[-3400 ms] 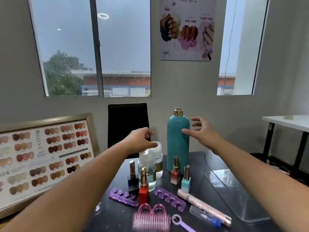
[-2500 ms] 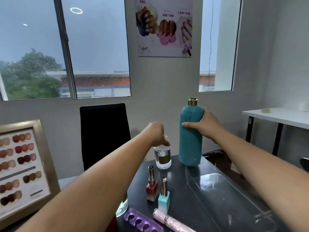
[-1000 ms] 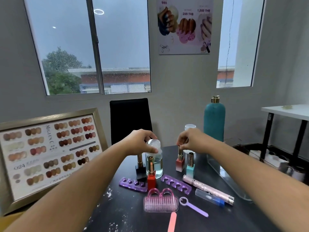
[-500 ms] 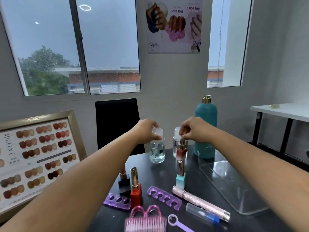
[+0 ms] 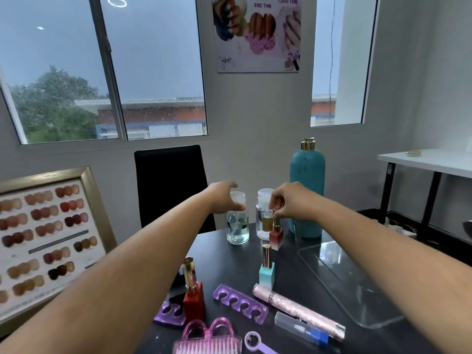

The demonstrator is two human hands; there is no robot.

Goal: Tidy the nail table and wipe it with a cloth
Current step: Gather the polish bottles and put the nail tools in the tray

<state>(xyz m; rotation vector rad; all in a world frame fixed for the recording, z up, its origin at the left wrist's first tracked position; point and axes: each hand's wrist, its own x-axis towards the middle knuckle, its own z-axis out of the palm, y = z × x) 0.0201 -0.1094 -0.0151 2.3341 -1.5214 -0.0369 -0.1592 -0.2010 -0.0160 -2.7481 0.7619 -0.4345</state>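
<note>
My left hand (image 5: 224, 198) grips the white cap of a clear pump bottle (image 5: 237, 228) standing at the far side of the dark table (image 5: 229, 264). My right hand (image 5: 288, 200) pinches the gold cap of a red-pink polish bottle (image 5: 276, 238), set down in front of a second clear bottle (image 5: 263, 223). A tall teal bottle (image 5: 307, 195) stands at the back right. A teal polish bottle (image 5: 267, 269) and a red polish bottle (image 5: 193, 297) stand nearer. No cloth is visible.
Two purple toe separators (image 5: 240, 304) (image 5: 169, 312), a pink brush (image 5: 208, 341), a pink tube (image 5: 298, 309), a clear-blue case (image 5: 301, 329) and a purple ring tool (image 5: 255, 341) lie at the front. A clear acrylic tray (image 5: 357, 290) sits right, a framed colour chart (image 5: 43, 241) left, a black chair (image 5: 171, 185) behind.
My left hand has carried the clear pump bottle to the back of the table. My right hand has lifted the red-pink polish bottle and put it down near the second clear bottle.
</note>
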